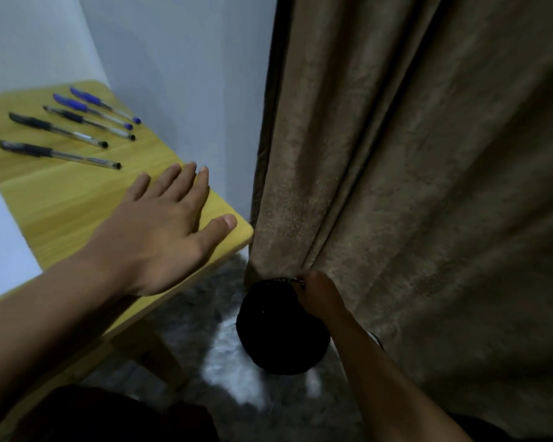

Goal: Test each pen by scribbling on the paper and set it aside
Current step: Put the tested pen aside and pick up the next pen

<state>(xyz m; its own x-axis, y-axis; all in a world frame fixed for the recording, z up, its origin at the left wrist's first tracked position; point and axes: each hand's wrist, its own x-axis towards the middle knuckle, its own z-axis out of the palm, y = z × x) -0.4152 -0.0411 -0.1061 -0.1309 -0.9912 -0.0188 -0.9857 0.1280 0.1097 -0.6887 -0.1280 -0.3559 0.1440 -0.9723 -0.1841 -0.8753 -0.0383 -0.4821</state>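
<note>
Several capped pens lie side by side on the wooden table [77,199], tips pointing right. Two are blue [91,107] and three are black [56,128]. A white sheet of paper [4,237] covers the table's left part. My left hand [160,231] rests flat on the wood near the table's right corner, fingers straight, just short of the nearest black pen [58,153]. My right hand [318,298] is down by the floor, its fingers curled over the rim of a round black container [278,339].
A heavy brown curtain [412,186] hangs along the right, touching the table corner. A pale wall [179,74] stands behind the table. Grey floor [224,362] shows below, with a table leg [160,355] beside the black container.
</note>
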